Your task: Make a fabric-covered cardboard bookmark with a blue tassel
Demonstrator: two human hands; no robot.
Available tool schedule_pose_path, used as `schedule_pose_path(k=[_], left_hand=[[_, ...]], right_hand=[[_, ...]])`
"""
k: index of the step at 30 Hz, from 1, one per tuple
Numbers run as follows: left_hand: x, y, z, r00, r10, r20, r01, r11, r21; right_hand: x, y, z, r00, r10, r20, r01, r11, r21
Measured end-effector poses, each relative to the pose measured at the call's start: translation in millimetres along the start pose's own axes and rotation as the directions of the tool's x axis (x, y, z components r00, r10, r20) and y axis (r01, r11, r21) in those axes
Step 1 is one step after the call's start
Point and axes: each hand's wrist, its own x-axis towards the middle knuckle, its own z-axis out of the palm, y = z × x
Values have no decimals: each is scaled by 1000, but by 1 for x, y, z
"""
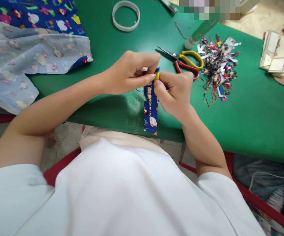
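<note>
My left hand (129,72) and my right hand (175,91) meet above the green table (250,108). Both pinch the top of a narrow strip of blue printed fabric (151,111) that hangs down toward my chest. A small yellow piece (157,76) shows between the fingertips of both hands at the strip's top end. The fingers of each hand are closed together on the strip.
Scissors with yellow and red handles (186,60) lie just beyond my hands. A pile of fabric scraps (217,68) sits to the right. Blue printed cloth (28,39) covers the left. A white ring (126,15) lies farther back, and folded card pieces (275,52) sit at the right edge.
</note>
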Motion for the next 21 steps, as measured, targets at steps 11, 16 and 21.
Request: schedule_pose_path(k=[11, 16, 21], left_hand=[[2, 4, 0, 996, -16, 90, -3, 980, 201], [2, 3, 0, 997, -43, 65, 30, 982, 187], [1, 0, 0, 999, 2, 45, -6, 996, 86]], right_hand=[[2, -3, -1, 999, 0, 52, 2, 999, -38], [1, -2, -2, 998, -27, 48, 27, 1000, 1], [1, -4, -3, 996, 51, 70, -48, 998, -41]])
